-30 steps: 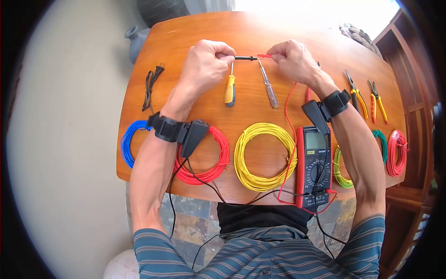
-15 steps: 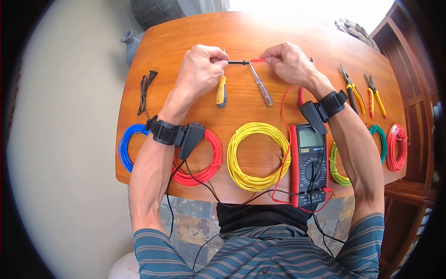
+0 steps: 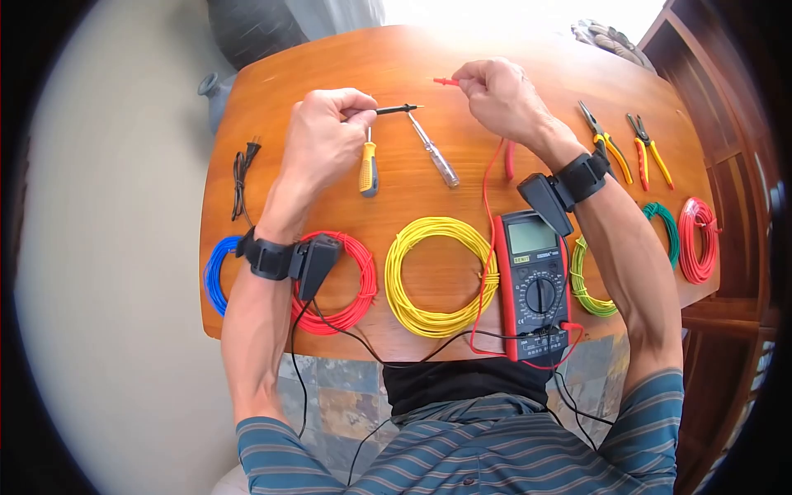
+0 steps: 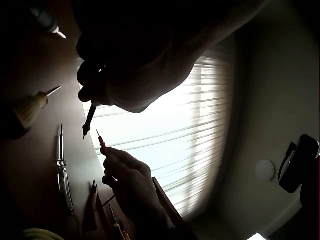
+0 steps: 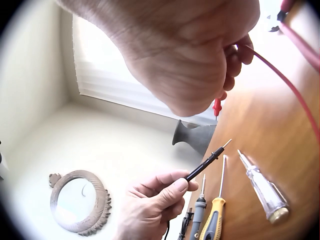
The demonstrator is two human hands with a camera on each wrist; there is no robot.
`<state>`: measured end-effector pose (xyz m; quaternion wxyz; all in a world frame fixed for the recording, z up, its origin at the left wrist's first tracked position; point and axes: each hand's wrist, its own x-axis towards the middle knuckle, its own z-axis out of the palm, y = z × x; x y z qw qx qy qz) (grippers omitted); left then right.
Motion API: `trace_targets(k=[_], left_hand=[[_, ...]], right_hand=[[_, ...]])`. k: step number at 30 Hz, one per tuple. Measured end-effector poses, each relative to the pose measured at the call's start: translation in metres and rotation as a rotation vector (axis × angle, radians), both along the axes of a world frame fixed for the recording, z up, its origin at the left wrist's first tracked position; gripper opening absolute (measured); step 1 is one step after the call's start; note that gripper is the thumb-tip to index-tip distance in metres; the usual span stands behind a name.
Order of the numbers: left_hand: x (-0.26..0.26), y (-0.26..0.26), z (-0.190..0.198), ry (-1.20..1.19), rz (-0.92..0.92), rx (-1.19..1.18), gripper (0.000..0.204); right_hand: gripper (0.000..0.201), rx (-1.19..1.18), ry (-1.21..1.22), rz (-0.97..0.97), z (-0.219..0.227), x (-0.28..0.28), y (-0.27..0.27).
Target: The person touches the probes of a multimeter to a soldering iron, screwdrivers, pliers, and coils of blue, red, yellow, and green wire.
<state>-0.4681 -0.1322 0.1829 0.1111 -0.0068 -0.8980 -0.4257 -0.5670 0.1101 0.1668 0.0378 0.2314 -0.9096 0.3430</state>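
My left hand pinches a black probe whose metal tip points right; the right wrist view shows that probe between thumb and fingers. My right hand, higher and to the right, pinches a red probe pointing left. The two tips are apart, as the left wrist view also shows with the red probe beside the black one. Below the probes lie a clear tester screwdriver and a yellow-grey screwdriver. A red-framed multimeter lies near the front edge, leads attached.
Along the front of the table are coils of blue, red, yellow, yellow-green and green wire. Two pliers lie right, a black corded plug left. Shelves stand beyond the right edge.
The probes, close together at the tips before, have moved apart: the right hand has risen with the red one. The left hand has shifted left in view, as have the table items.
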Motion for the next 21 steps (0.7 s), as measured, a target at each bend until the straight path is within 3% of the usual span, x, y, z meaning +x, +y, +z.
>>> trace_targets(k=[6,8,14,21], left_hand=[[0.009,0.030,0.030,-0.014,-0.026,0.033,0.015],[0.010,0.046,0.036,0.005,-0.124,0.082,0.014],[-0.013,0.090,0.026,0.010,-0.232,0.091,0.012],[-0.052,0.116,0.002,-0.020,-0.192,0.048,0.012]], right_hand=[[0.031,-0.036,-0.061,-0.115,0.021,0.009,0.038],[0.030,-0.034,-0.084,-0.150,0.021,0.009,0.057],[0.028,0.001,-0.170,-0.263,0.006,0.013,0.107],[0.029,0.001,-0.252,-0.275,0.004,0.024,0.111]])
